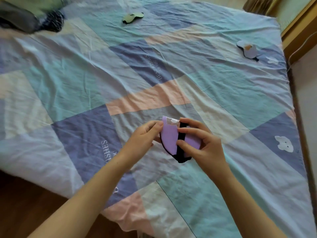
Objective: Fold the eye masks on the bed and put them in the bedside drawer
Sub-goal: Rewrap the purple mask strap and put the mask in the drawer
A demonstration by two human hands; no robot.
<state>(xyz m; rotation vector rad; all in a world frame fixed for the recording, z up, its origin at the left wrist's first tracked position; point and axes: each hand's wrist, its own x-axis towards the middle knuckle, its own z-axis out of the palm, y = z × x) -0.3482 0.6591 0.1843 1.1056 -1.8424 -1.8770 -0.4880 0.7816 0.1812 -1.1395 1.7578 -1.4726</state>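
Two hands on folded purple eye mask [169, 140] above bed [223, 93]: left hand [144, 136] pinching left edge, right hand [204, 141] gripping black strap [181, 140]. Green eye mask [133, 17], blue eye mask [247, 50] farther off.

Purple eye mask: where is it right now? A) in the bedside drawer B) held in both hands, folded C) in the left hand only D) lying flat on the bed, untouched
B: the purple eye mask is pinched between the left hand and the right hand, folded over with its black strap across it, above the bedsheet.
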